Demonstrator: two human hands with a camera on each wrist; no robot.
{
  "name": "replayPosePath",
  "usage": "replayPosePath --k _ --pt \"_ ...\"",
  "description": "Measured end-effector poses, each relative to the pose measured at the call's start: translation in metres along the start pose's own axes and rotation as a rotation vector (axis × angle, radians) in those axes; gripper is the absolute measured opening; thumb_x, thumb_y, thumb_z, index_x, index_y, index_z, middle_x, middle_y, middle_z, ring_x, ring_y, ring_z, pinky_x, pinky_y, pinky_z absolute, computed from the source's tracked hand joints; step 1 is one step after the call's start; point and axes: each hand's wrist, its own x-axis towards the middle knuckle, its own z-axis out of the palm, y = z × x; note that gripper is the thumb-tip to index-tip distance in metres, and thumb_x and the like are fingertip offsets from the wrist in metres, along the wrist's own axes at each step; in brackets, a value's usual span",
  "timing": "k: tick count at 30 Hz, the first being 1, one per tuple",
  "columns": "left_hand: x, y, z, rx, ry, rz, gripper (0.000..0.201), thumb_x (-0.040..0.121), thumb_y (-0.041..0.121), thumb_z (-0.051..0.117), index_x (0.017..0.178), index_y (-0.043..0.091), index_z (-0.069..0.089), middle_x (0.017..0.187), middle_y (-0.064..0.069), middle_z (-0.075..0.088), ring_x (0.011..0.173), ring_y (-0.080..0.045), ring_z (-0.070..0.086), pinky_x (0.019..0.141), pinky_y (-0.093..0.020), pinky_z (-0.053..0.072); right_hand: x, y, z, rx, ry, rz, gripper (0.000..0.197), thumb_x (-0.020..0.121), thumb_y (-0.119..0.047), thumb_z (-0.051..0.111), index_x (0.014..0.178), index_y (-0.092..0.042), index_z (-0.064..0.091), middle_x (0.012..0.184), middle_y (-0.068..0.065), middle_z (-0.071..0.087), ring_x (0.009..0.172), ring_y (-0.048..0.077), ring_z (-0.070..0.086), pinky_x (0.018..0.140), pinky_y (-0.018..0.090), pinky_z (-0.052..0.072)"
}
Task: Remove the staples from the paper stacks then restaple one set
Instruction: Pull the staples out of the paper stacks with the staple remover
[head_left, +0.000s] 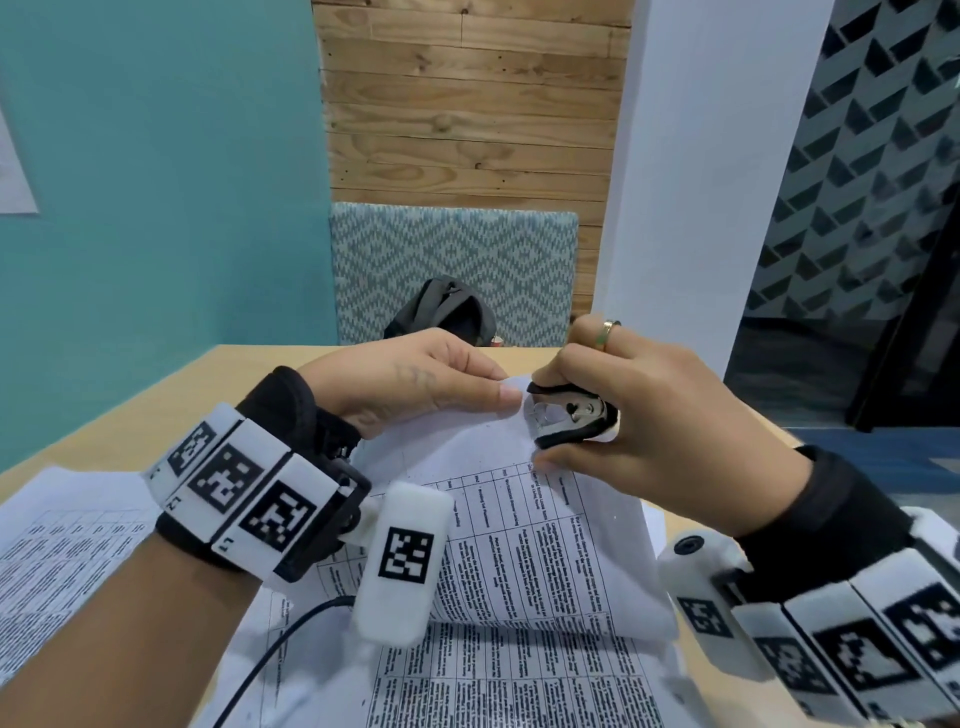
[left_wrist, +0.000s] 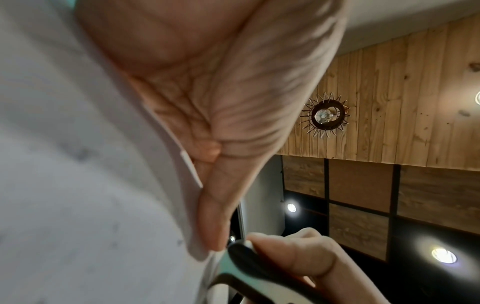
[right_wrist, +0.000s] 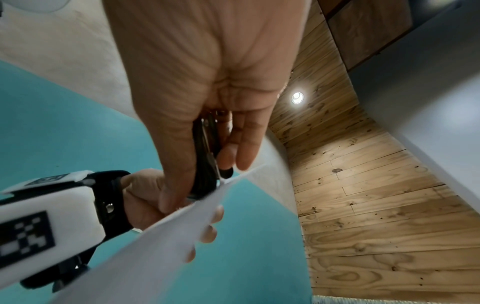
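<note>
A stapled paper stack (head_left: 540, 545) printed with tables is lifted off the wooden table (head_left: 171, 400), its top corner raised. My left hand (head_left: 415, 384) pinches that corner between thumb and fingers. My right hand (head_left: 639, 410) grips a black and white staple remover (head_left: 569, 418), whose metal claws sit at the paper's corner right beside my left fingertips. In the right wrist view the staple remover (right_wrist: 206, 164) meets the paper edge (right_wrist: 182, 222). In the left wrist view the paper (left_wrist: 78, 164) fills the left side and the remover (left_wrist: 244, 259) shows at the bottom. The staple itself is hidden.
Another printed sheet (head_left: 57, 551) lies flat at the left of the table, and more pages (head_left: 493, 675) lie under the lifted stack. A black cable (head_left: 270, 654) crosses the papers. Behind the table stands a patterned chair (head_left: 457, 270) with a dark backpack (head_left: 447, 312).
</note>
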Motion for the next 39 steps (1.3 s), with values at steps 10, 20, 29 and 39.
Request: replayPosePath --k 10,20,29,39 --pt "-0.0018 0.0056 0.0046 -0.095 0.021 -0.021 0.023 0.071 0.02 0.06 0.081 0.0 0.063 0.071 -0.002 0.063 0.059 0.0 0.06 0.059 -0.009 0.047 -0.0003 -0.001 0.0035 -0.074 0.028 -0.038 0.04 0.058 -0.033 0.073 0.086 -0.006 0.063 0.081 0.004 0.054 0.053 0.027 0.051 0.039 0.036 0.046" --pt "-0.0038 0.0074 0.0067 -0.174 0.02 -0.028 0.022 0.071 0.017 0.059 0.083 -0.002 0.063 0.065 0.002 0.067 0.057 0.0 0.062 0.055 -0.009 0.047 -0.0007 -0.0018 0.003 -0.081 0.045 -0.043 0.041 0.058 -0.033 0.073 0.088 -0.006 0.063 0.083 0.004 0.054 0.054 0.026 0.051 0.039 0.037 0.046" --pt "-0.0028 0.0067 0.0076 -0.159 0.012 -0.033 0.024 0.071 0.019 0.06 0.084 -0.001 0.062 0.071 -0.002 0.064 0.059 -0.002 0.062 0.059 -0.01 0.049 -0.0005 -0.001 0.0024 -0.077 0.059 -0.037 0.037 0.059 -0.034 0.073 0.081 -0.006 0.062 0.077 0.002 0.052 0.052 0.026 0.05 0.039 0.035 0.045" --pt "-0.0009 0.0031 0.0047 -0.169 -0.017 -0.009 0.023 0.074 0.019 0.063 0.086 -0.001 0.062 0.073 -0.003 0.064 0.062 -0.005 0.061 0.061 -0.012 0.05 -0.0025 -0.0006 0.004 -0.075 0.106 -0.051 0.031 0.063 -0.028 0.076 0.073 -0.004 0.058 0.071 0.004 0.05 0.048 0.021 0.041 0.04 0.03 0.041"
